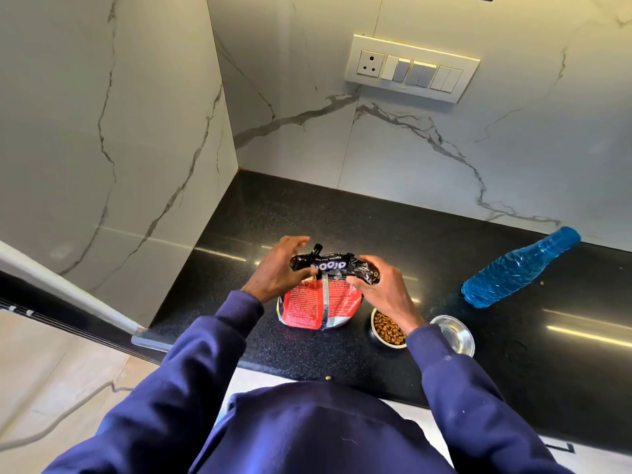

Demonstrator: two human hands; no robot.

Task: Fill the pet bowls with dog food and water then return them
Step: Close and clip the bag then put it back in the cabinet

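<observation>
Black speckled stone forms the table (239,336), which runs into a corner of white marble-patterned wall (393,159). A red and black dog food bag (318,302) stands upright on it, close to the front edge, with its dark top folded over into a crumpled roll. The left hand (277,271) holds the left end of that roll, its thumb pressed on the near side and its fingers curved over the far side. The right hand (379,289) grips the right end, with the fingers curled round the crinkled plastic. Both arms wear dark blue sleeves (212,354).

Just to the right of the bag sits a small bowl (372,331) filled with brown kibble (386,328), partly hidden by the right wrist. Beside it, further right, is a shiny steel bowl (470,336); whether it holds anything cannot be told. A blue plastic water bottle (519,268) is well apart from the bowls, near the back wall, its cap end pointing toward the wall; whether it stands or lies is hard to tell. One stray piece of kibble (328,378) lies at the table's front edge. A switch panel (412,68) with a socket is set in the wall above.
</observation>
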